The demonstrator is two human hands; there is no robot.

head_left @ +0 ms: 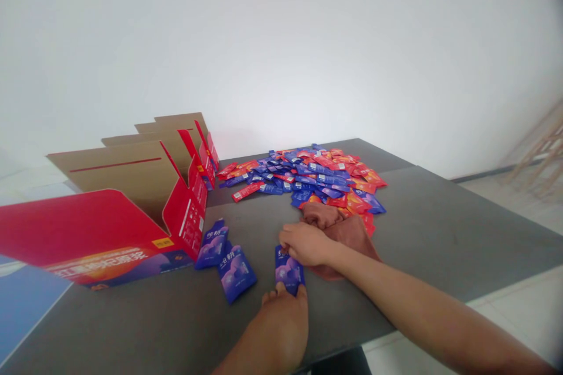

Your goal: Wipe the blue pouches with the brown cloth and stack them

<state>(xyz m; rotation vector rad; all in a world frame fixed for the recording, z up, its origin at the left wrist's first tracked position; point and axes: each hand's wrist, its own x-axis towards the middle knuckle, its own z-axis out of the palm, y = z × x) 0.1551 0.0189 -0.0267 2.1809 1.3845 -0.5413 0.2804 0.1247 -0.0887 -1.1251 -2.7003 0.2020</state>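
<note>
A purple-blue pouch (289, 271) with white lettering lies face up between my two hands. At its near end, my left hand (284, 323) closes its thumb and fingers on the bottom edge. My right hand (307, 243) is curled over the far end, fingertips pressed on the top corner of the pouch. Beneath and beside the right wrist lies a crumpled brown cloth (352, 236). Left of my hands are two more purple-blue pouches, one (236, 273) resting partly against the other (213, 246), close to a red carton.
Open red cartons (182, 228) stand in a row along the left side, flaps raised. A large heap of purple-blue and red pouches (316, 179) spreads over the back of the dark grey table (440, 234). A white wall rises behind.
</note>
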